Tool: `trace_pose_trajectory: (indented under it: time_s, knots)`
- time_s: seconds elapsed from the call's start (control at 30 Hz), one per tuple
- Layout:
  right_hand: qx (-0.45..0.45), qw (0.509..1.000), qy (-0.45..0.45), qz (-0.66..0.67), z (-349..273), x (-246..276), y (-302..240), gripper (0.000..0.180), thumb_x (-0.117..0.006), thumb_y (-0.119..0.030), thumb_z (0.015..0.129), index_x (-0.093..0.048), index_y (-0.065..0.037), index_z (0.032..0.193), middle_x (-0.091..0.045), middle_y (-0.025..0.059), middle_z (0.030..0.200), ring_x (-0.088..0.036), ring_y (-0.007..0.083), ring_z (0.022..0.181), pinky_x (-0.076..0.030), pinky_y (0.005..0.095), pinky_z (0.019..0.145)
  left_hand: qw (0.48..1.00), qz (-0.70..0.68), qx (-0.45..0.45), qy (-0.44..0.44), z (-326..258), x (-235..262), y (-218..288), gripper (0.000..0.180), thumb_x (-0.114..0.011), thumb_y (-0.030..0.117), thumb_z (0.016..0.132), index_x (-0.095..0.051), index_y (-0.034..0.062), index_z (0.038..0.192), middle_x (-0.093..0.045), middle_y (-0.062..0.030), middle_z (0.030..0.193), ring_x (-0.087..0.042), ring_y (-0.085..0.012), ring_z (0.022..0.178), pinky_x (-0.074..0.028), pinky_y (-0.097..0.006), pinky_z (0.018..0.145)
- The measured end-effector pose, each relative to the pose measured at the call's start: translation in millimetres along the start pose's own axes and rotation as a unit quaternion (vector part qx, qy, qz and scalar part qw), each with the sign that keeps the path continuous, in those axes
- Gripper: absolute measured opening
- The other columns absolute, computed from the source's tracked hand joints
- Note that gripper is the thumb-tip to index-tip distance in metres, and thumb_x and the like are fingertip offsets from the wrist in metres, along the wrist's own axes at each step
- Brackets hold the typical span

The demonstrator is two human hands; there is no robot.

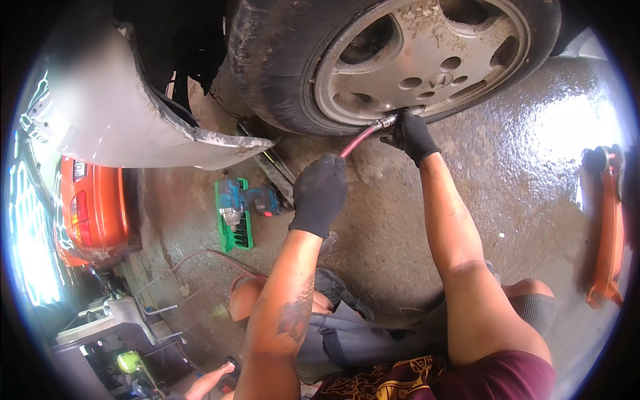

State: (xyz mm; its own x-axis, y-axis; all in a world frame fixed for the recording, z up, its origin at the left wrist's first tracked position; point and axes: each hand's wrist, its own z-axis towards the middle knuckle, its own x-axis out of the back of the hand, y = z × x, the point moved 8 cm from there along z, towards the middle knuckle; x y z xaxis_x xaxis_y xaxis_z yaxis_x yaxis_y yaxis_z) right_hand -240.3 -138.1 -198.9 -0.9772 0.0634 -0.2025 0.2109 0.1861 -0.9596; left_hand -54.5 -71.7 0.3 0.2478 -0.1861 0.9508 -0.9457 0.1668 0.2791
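Observation:
A red air hose runs up to the wheel from my left hand, which is closed round it in a black glove. The hose's metal end fitting is at the lower edge of the grey alloy wheel. My right hand, also in a black glove, has its fingers closed at that fitting, against the rim. Its fingertips are partly hidden, and so is the spot where the fitting meets the wheel. Around the rim is a black, dusty tyre.
A grey body panel juts out on the left. Below it, a blue impact wrench rests by a green socket case. An orange floor jack stands at right on wet concrete. An orange car is far left.

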Motion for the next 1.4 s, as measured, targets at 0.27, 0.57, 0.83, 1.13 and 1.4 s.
trace_pose_trajectory:
  time_s: [0.27, 0.57, 0.83, 1.13, 1.4]
  knots:
    - [-0.175, 0.968, 0.031, 0.179, -17.9, -13.3, -18.9, 0.025, -0.042, -0.032, 0.091, -0.056, -0.012, 0.091, -0.061, 0.0026, 0.071, -0.062, 0.0138, 0.061, -0.055, 0.0310, 0.060, 1.000, -0.010, -0.005, -0.003, -9.6, -1.0, 4.2, 0.026, -0.045, 0.022, 0.091, -0.058, 0.0009, 0.087, -0.058, -0.0226, 0.085, -0.055, -0.0404, 0.084, -0.042, -0.046, 0.073]
    - [-0.110, 0.983, 0.039, 0.143, -9.4, -9.5, -12.0, 0.027, -0.041, -0.033, 0.092, -0.056, -0.011, 0.092, -0.060, 0.0026, 0.071, -0.062, 0.0139, 0.061, -0.055, 0.0321, 0.060, 0.998, -0.009, -0.056, 0.022, -11.6, -0.6, 7.7, 0.024, -0.046, 0.022, 0.091, -0.058, 0.0017, 0.090, -0.060, -0.0209, 0.085, -0.056, -0.0390, 0.083, -0.044, -0.046, 0.073]
    - [-0.089, 0.986, 0.044, 0.134, -9.9, 1.2, -15.2, 0.029, -0.040, -0.035, 0.093, -0.055, -0.009, 0.093, -0.058, 0.0017, 0.072, -0.060, 0.0132, 0.059, -0.056, 0.0317, 0.059, 0.999, -0.007, -0.039, 0.009, -8.2, -0.9, 11.1, 0.026, -0.045, 0.024, 0.091, -0.060, 0.0026, 0.091, -0.060, -0.0208, 0.086, -0.057, -0.0394, 0.083, -0.044, -0.047, 0.074]
    - [0.087, 0.993, 0.048, -0.064, 16.2, 21.2, 5.1, 0.026, -0.041, -0.030, 0.091, -0.054, -0.007, 0.094, -0.057, 0.0036, 0.072, -0.060, 0.0140, 0.060, -0.055, 0.0309, 0.057, 0.998, 0.036, -0.045, 0.035, -1.0, -0.3, 15.0, 0.027, -0.042, 0.026, 0.092, -0.056, 0.0036, 0.085, -0.062, -0.0202, 0.078, -0.060, -0.0393, 0.075, -0.046, -0.047, 0.068]
    - [0.031, 0.995, 0.013, -0.090, 7.3, -1.9, -21.7, 0.023, -0.042, -0.026, 0.089, -0.056, -0.007, 0.091, -0.053, 0.0017, 0.069, -0.057, 0.0124, 0.056, -0.055, 0.0310, 0.054, 0.998, 0.027, -0.043, 0.042, -6.8, 7.3, 9.2, 0.027, -0.043, 0.026, 0.092, -0.056, 0.0041, 0.084, -0.061, -0.0204, 0.077, -0.060, -0.0386, 0.075, -0.046, -0.047, 0.068]
